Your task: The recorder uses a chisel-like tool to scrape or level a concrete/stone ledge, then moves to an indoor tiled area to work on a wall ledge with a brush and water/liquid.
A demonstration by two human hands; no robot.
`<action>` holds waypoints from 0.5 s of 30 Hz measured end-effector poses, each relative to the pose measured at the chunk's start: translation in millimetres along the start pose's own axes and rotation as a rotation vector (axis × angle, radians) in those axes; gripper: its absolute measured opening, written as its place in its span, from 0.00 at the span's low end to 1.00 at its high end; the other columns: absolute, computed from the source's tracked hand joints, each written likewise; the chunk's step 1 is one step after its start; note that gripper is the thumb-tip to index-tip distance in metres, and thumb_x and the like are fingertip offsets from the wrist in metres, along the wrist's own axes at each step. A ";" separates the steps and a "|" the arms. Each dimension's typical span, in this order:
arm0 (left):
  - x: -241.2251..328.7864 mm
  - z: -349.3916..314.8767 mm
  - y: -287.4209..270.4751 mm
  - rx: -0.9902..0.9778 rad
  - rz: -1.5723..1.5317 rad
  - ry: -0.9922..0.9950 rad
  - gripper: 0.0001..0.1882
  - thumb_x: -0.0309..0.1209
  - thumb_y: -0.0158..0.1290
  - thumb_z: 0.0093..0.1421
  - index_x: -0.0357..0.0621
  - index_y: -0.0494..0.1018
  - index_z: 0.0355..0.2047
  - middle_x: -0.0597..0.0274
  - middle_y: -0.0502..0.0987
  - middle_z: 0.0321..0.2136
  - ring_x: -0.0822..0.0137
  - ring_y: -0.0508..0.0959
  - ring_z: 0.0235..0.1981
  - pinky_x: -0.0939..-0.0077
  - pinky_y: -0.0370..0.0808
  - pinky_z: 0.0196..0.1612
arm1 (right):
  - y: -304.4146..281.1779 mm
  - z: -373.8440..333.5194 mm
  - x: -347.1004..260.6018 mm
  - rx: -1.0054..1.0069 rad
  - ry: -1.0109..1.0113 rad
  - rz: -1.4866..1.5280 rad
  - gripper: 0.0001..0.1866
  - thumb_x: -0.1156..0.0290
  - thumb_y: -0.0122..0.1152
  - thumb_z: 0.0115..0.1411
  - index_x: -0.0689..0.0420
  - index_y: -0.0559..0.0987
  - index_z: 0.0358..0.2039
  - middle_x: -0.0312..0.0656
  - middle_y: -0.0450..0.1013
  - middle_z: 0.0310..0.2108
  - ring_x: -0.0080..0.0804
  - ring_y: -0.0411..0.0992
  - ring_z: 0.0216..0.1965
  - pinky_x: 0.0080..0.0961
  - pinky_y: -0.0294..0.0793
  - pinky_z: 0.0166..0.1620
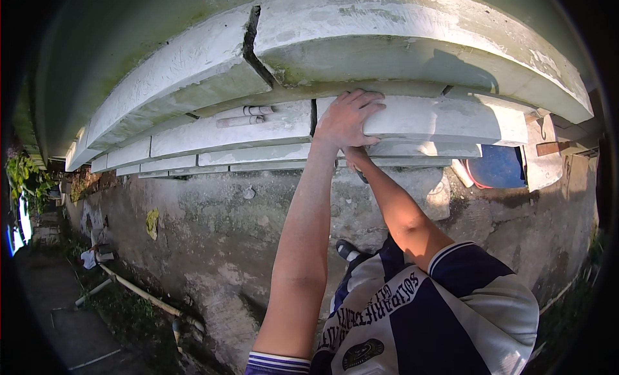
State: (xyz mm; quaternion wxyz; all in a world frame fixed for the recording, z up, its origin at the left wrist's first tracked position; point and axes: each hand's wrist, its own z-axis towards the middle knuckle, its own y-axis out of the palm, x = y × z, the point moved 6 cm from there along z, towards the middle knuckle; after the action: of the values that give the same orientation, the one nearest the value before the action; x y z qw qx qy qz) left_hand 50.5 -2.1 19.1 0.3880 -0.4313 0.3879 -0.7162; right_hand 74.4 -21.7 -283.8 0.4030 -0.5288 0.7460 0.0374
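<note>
My left hand [351,119] lies with fingers apart on the white top face of a long pale concrete slab [425,117], just right of a dark joint. Below it, my right hand [354,157] reaches to the slab's near edge. The left hand and wrist cover much of it, so its fingers are hidden. Left of the joint, two short rolled tubes [242,122] rest on the neighbouring slab [187,134]. Both forearms look dusty. A wider, higher slab [412,59] runs beyond my hands, with a dark crack [251,43] to the left.
Lower slabs [258,154] are layered beneath. A blue panel or container [495,167] stands at right beside a pale board [545,157]. A yellow scrap [152,224] lies on the rough concrete ground [213,227]. A long pipe [151,299] crosses the plants at lower left.
</note>
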 end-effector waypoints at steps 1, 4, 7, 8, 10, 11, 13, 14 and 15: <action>-8.1 -6.0 2.7 0.005 0.004 -0.016 0.36 0.45 0.67 0.36 0.55 0.72 0.50 0.69 0.69 0.55 0.62 0.67 0.57 0.60 0.64 0.60 | 0.5 -16.9 2.8 0.017 0.006 0.060 0.24 0.59 0.44 0.66 0.63 0.77 0.21 0.49 0.74 0.16 0.38 0.74 0.14 0.35 0.74 0.19; -2.3 -1.3 2.8 0.021 0.020 -0.014 0.36 0.45 0.67 0.36 0.55 0.72 0.49 0.70 0.69 0.55 0.62 0.67 0.56 0.61 0.64 0.60 | -4.7 -49.8 19.3 -0.067 0.073 0.153 0.26 0.52 0.47 0.64 0.66 0.72 0.26 0.47 0.70 0.14 0.38 0.67 0.10 0.38 0.65 0.14; 1.9 4.0 0.2 0.083 0.034 0.035 0.36 0.47 0.67 0.34 0.55 0.73 0.47 0.69 0.72 0.53 0.61 0.71 0.53 0.62 0.69 0.55 | 0.1 -59.0 28.5 -0.081 0.238 0.229 0.24 0.54 0.45 0.66 0.63 0.71 0.24 0.45 0.68 0.13 0.36 0.65 0.09 0.36 0.64 0.14; 1.5 3.2 -2.8 0.084 0.038 0.036 0.36 0.47 0.67 0.34 0.55 0.73 0.47 0.69 0.72 0.53 0.61 0.71 0.53 0.62 0.69 0.55 | 3.7 -55.7 25.9 -0.080 0.234 0.230 0.24 0.54 0.45 0.66 0.63 0.71 0.24 0.45 0.68 0.13 0.36 0.65 0.09 0.36 0.64 0.14; 3.4 5.9 -2.2 0.083 0.051 0.036 0.36 0.47 0.68 0.34 0.54 0.73 0.47 0.69 0.72 0.53 0.61 0.71 0.53 0.62 0.69 0.55 | 9.3 -41.2 33.6 -0.079 0.230 0.283 0.28 0.55 0.41 0.66 0.64 0.71 0.17 0.51 0.68 0.11 0.44 0.68 0.09 0.40 0.68 0.14; 4.0 5.8 -2.7 0.084 0.049 0.041 0.36 0.47 0.68 0.34 0.54 0.73 0.47 0.69 0.72 0.53 0.61 0.71 0.53 0.62 0.69 0.55 | 11.1 -38.1 34.5 -0.075 0.230 0.285 0.28 0.55 0.41 0.66 0.64 0.71 0.17 0.51 0.68 0.11 0.44 0.68 0.09 0.40 0.68 0.14; 2.4 6.8 -1.5 0.037 0.014 0.000 0.35 0.45 0.67 0.35 0.54 0.73 0.48 0.70 0.70 0.54 0.62 0.68 0.56 0.62 0.65 0.59 | 13.3 -32.4 35.6 -0.062 0.222 0.426 0.28 0.56 0.41 0.66 0.65 0.72 0.18 0.51 0.69 0.12 0.45 0.69 0.10 0.40 0.68 0.14; 3.3 7.3 -1.7 0.038 0.012 0.005 0.35 0.45 0.67 0.35 0.54 0.73 0.48 0.70 0.70 0.54 0.62 0.68 0.56 0.62 0.65 0.59 | 12.4 -33.4 33.9 -0.057 0.224 0.428 0.28 0.56 0.41 0.66 0.65 0.72 0.18 0.51 0.69 0.12 0.45 0.69 0.10 0.40 0.68 0.14; 3.9 8.6 -2.3 0.042 0.000 0.010 0.35 0.45 0.68 0.35 0.53 0.73 0.47 0.69 0.70 0.54 0.62 0.68 0.55 0.62 0.65 0.59 | 11.9 -33.6 31.4 -0.074 0.237 0.406 0.25 0.56 0.43 0.66 0.64 0.71 0.20 0.48 0.68 0.12 0.40 0.67 0.09 0.38 0.65 0.14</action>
State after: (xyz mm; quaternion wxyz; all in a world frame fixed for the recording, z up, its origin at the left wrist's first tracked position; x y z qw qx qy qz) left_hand 56.6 -6.5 25.2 0.3951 -0.4195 0.3748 -0.7263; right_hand 42.1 -56.5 -285.7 0.2771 -0.3832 0.8772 0.0826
